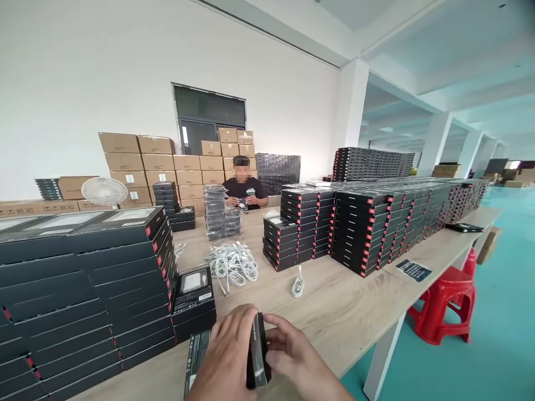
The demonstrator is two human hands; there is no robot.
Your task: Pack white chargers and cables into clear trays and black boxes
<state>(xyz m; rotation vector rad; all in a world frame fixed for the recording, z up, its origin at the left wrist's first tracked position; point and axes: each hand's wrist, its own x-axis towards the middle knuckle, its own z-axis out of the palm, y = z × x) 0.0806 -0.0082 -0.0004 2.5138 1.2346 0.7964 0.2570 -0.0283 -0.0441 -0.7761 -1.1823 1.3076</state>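
Observation:
A small black product box (pixel 256 362) stands on edge near the front of the table, between my two hands. My left hand (pixel 229 348) wraps over its left side and hides most of that face. From the right, my right hand (pixel 295 356) grips the box with thumb and bent fingers. Another black box (pixel 196 351) lies partly under my left forearm, its printed back showing. Just beyond my hands sit a heap of white cables (pixel 234 264) and one coiled white cable (pixel 297 285).
Tall stacks of black boxes (pixel 137 267) rise at the left, with more black stacks (pixel 359 234) at the right. Across the table (pixel 326 312) a person (pixel 244 186) handles a small item beside wrapped stacks (pixel 215 211). A red stool (pixel 447 306) stands off the right edge.

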